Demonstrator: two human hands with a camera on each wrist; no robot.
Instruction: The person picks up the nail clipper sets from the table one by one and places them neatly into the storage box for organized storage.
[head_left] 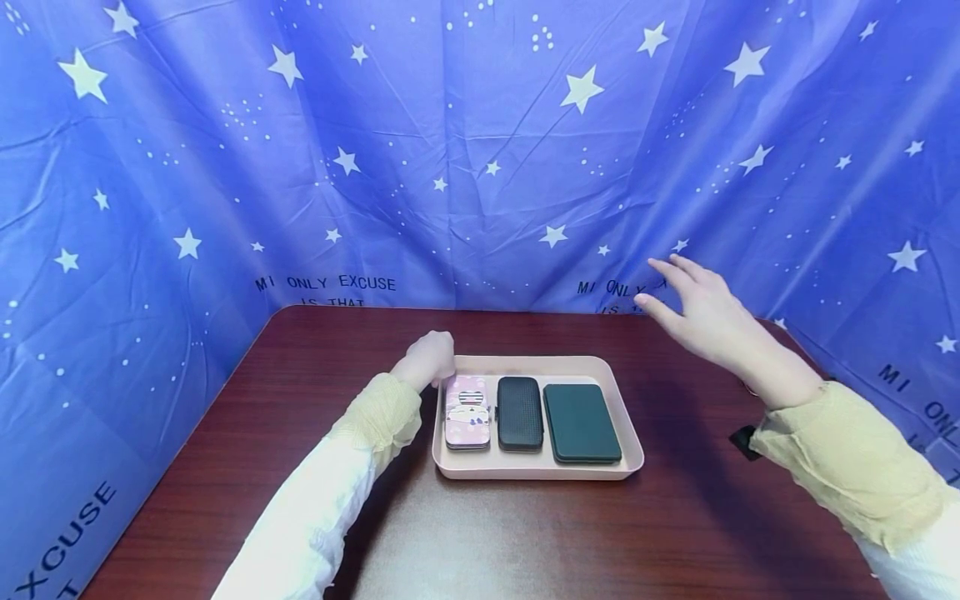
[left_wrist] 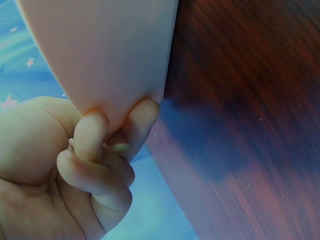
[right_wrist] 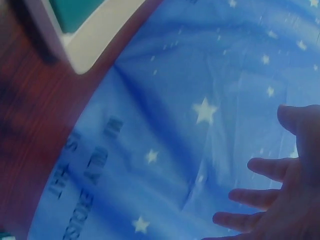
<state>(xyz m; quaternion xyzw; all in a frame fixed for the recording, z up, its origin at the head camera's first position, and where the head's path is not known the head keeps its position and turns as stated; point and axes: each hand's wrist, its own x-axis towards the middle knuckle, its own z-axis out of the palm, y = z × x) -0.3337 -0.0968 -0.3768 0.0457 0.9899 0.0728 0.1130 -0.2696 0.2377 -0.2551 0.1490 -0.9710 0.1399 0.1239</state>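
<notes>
A shallow cream tray (head_left: 532, 473) stands on the table. My left hand (head_left: 430, 357) grips it at the far left corner; in the left wrist view, curled fingers (left_wrist: 90, 131) pinch the tray's wall (left_wrist: 110, 55). Inside, side by side, lie a pink patterned case (head_left: 467, 429) on the left, a black textured case (head_left: 519, 414) in the middle and a flat dark green case (head_left: 582, 422) on the right. The pink one is nearest my left hand. Raised in the air right of the tray, my right hand (head_left: 701, 312) has its fingers spread and holds nothing.
The dark red-brown wooden table (head_left: 480, 542) extends around the tray. Blue curtains (head_left: 480, 125) with white stars hang behind it and along both sides. A small black piece (head_left: 744, 442) shows beside my right sleeve (head_left: 855, 458).
</notes>
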